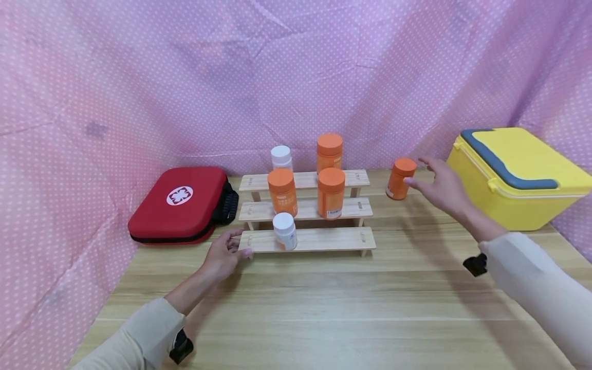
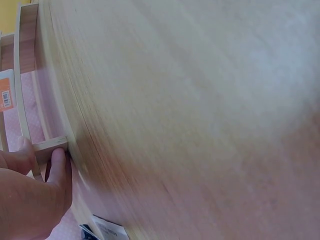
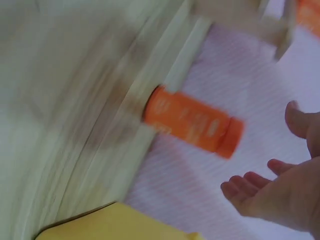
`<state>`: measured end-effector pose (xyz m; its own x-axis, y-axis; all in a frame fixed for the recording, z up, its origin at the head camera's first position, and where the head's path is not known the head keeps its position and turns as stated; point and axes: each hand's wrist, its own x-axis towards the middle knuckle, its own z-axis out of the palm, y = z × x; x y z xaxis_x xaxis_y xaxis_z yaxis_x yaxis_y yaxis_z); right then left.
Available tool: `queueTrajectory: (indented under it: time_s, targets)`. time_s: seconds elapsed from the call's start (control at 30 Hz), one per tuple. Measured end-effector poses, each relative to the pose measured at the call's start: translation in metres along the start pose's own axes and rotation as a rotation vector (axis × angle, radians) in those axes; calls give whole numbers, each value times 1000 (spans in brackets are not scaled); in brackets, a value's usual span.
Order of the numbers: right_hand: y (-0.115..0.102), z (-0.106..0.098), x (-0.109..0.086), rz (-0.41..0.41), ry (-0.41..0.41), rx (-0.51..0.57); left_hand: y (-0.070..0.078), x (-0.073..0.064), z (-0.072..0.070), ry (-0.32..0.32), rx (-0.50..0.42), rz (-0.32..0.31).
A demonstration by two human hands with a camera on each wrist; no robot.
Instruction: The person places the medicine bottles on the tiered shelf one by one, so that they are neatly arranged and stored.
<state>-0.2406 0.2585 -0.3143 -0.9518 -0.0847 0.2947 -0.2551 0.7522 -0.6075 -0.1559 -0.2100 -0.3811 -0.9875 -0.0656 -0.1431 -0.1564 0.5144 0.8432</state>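
Observation:
A three-tier wooden display stand point(image 1: 328, 240) stands mid-table. My left hand point(image 1: 224, 257) grips the left end of its lowest tier; in the left wrist view the thumb lies on the shelf and fingers touch the support leg point(image 2: 52, 145). Right of the stand, an orange bottle point(image 1: 398, 181) stands upright on the table. Beside its lid is my right hand point(image 1: 441, 189), thumb and fingers spread apart; the right wrist view shows a gap between that hand and the orange bottle point(image 3: 187, 120).
On the tiers stand a white bottle point(image 1: 284, 234) in front, two orange bottles point(image 1: 282, 195) in the middle, and a white bottle point(image 1: 281, 156) and orange bottle point(image 1: 330, 149) at the back. A red first-aid case point(image 1: 178, 210) lies left; a yellow box point(image 1: 499, 200) stands right.

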Motion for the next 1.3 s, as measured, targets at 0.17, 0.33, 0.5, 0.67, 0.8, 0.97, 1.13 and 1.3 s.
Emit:
queueTrajectory:
  time_s: [0.17,0.33,0.5,0.67,0.8,0.97,1.13,1.3]
  targets:
    - [16,6,31,85,-108,43,-1,1,0,4,-10,-1]
    - [26,15,45,97,-193,112,-2,0,1,2,-26,9]
    - [35,24,46,37,-140,83,-2,0,2,5,-35,17]
    - [41,28,47,-6,-102,99,-2,1,2,14,-16,8]
    - [42,29,48,-3,-119,112,-2,2,1,14,-19,12]
    - [43,28,48,5,-129,111,-3,2,2,13,-37,19]
    - [44,27,46,-6,-102,110,-2,1,2,9,-40,23]
    - [42,21,36,-83,-15,108,-1,2,2,4,-25,-4]
